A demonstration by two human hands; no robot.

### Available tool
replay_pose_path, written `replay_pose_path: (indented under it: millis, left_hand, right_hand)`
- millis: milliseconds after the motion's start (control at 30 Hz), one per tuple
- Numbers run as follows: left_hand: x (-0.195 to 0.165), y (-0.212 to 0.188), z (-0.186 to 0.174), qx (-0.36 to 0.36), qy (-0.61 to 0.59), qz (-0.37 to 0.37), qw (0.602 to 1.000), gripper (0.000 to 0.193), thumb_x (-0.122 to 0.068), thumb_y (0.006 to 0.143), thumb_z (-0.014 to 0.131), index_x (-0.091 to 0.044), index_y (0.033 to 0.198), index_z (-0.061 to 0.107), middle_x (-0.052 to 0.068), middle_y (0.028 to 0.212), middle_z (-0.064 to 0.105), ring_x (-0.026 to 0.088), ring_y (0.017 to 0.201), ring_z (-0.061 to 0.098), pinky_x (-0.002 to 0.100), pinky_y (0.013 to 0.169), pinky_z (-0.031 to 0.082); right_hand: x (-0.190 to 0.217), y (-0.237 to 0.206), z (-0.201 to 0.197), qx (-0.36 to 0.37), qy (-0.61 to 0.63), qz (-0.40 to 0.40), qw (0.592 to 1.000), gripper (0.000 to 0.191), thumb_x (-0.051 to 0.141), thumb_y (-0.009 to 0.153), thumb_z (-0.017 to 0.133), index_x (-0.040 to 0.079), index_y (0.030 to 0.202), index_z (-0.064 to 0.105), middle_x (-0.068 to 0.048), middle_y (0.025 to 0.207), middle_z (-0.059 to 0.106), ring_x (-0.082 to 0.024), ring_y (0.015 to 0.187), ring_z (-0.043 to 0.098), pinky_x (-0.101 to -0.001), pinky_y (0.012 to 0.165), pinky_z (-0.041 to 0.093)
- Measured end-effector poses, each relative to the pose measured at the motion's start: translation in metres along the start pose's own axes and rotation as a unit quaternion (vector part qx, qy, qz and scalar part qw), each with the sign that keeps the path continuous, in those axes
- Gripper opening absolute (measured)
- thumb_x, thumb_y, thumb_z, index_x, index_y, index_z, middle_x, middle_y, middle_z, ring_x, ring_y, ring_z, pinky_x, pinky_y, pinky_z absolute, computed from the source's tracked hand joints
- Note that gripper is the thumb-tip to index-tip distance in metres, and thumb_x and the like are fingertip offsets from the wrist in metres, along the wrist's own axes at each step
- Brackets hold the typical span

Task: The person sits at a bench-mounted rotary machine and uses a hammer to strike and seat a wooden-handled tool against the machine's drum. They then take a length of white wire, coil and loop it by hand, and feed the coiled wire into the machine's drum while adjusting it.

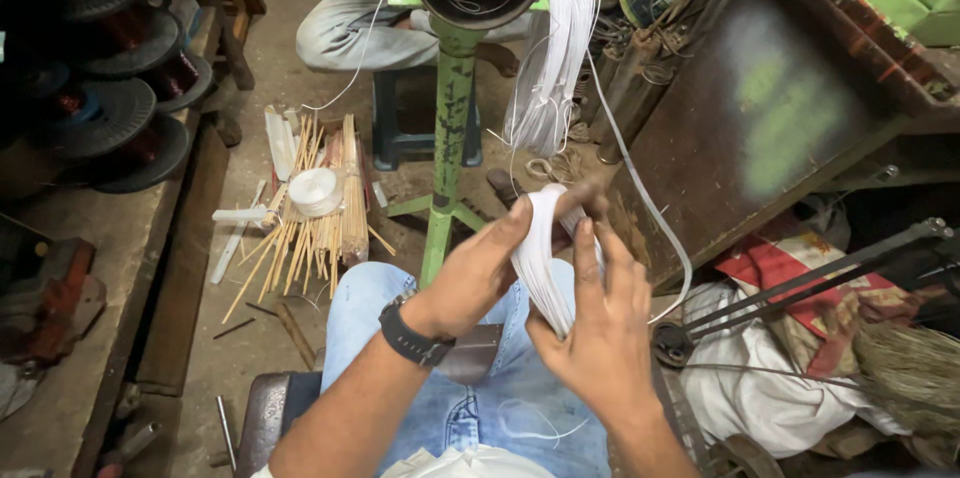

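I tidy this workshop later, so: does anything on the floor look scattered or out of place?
Yes. Thin wooden sticks lie fanned loosely over the floor left of the green stand, with a white tape roll on top. Both hands grip a white cord bundle.

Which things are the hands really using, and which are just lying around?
In use:
left hand
right hand
white cord bundle
hanging white cord

Lying about:
thin sticks
white tape roll
dark spools
white cloth
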State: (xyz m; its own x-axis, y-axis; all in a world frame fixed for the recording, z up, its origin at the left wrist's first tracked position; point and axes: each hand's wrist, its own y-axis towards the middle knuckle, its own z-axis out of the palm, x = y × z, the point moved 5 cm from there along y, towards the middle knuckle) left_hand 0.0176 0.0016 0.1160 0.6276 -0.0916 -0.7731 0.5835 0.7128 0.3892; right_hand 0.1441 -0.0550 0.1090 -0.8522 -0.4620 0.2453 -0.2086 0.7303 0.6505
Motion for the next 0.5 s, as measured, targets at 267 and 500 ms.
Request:
replay_pose_path:
  millis: [267,500]
  left_hand:
    - [-0.0057,-0.006,0.0064,-0.066,0.09,0.041,0.993,0.06,-0.038,0.112,0.047,0.006,0.152,0.049,0.013,0.148,0.058,0.02,0.136,0.054,0.037,0.119,0.042]
    - [0.0015,0.0001,0.0035,-0.135,0.027,0.065,0.988,0.057,-0.038,0.112,0.045,0.01,0.138,0.059,0.017,0.13,0.067,0.018,0.119,0.065,0.034,0.107,0.051]
  right_hand:
    - [0.0008,-0.0001,0.0027,-0.025,-0.028,0.007,0.999,0.117,0.017,0.06,0.085,0.018,0.161,0.025,-0.024,0.134,0.047,-0.045,0.115,0.05,-0.0564,0.097,0.042]
    - [0.0034,-0.0047,0.0095,-0.055,-0.057,0.023,0.997,0.106,0.008,0.061,0.08,0.017,0.158,0.039,-0.019,0.121,0.054,-0.041,0.107,0.058,-0.051,0.092,0.049]
